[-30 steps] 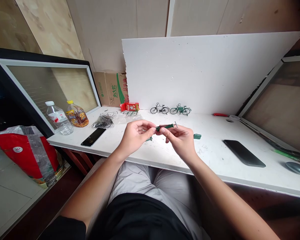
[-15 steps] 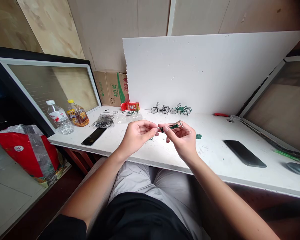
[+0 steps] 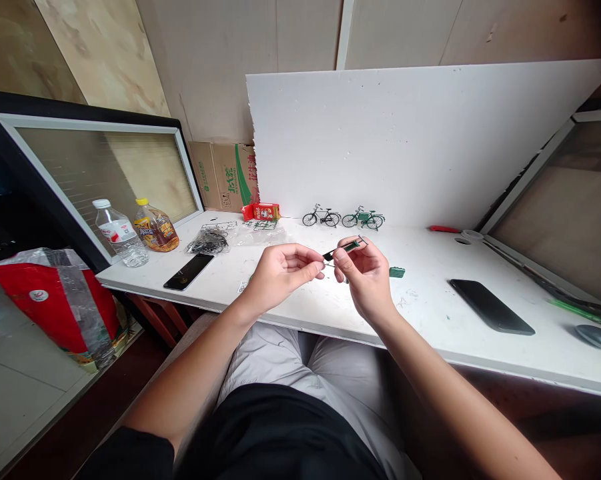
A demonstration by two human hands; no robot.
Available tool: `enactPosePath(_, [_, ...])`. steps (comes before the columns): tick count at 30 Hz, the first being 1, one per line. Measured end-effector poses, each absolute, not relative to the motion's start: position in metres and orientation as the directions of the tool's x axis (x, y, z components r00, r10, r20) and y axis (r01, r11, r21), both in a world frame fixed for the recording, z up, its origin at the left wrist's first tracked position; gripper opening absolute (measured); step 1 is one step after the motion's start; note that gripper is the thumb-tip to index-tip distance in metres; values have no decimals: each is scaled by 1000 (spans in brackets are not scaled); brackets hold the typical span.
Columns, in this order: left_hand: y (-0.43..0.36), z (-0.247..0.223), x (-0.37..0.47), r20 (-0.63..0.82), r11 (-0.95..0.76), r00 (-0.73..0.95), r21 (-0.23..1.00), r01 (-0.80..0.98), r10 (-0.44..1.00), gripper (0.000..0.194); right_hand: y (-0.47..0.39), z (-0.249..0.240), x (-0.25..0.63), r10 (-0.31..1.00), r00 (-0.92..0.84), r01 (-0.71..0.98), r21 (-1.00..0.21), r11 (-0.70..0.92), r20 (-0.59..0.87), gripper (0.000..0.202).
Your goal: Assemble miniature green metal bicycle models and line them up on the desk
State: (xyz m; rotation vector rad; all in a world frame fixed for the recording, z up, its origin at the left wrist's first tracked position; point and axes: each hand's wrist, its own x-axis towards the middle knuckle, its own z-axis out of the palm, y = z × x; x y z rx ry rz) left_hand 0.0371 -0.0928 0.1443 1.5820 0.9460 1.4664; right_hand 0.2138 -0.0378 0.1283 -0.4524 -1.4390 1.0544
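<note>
Over the white table (image 3: 280, 303), my right hand (image 3: 363, 273) pinches a dark green slender part (image 3: 350, 247) between thumb and fingers. My left hand (image 3: 290, 270) is closed at the fingertips, close to the part's left end; a thin, light piece shows at its fingertips, too small to name. Beyond my hands, a black model bicycle (image 3: 321, 217) and a green model bicycle (image 3: 363, 219) stand upright side by side. A small green piece (image 3: 397, 272) lies just right of my right hand.
At the left are a phone (image 3: 189, 271), two bottles (image 3: 155, 227), a plastic bag with dark parts (image 3: 210, 240) and a red box (image 3: 266, 212). To the right are a black phone-like slab (image 3: 490, 307), a mouse (image 3: 597, 337) and a red object (image 3: 444, 229).
The green part has tilted, its right end higher. My left hand has shifted slightly right, and the thumb of my right hand has moved slightly right. A small label now shows beside my left wrist.
</note>
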Motion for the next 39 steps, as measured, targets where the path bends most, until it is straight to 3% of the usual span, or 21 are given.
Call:
enactPosePath(9, [-92, 144, 38, 464, -465, -58, 885, 3, 884, 28, -42, 127, 213, 818, -241, -276, -844, 459, 523, 37])
enactPosePath(16, [-95, 142, 42, 707, -622, -220, 701, 349, 672, 17, -45, 130, 210, 849, -287, -270, -888, 372, 443, 37])
enactPosePath(33, [-92, 138, 44, 878, -700, -113, 444, 559, 466, 9, -50, 128, 207, 868, -267, -312, -890, 334, 419, 27])
enactPosePath(39, [-90, 135, 45, 881, -692, -128, 440, 572, 455, 10, -50, 125, 206, 861, -270, -319, -884, 342, 430, 26])
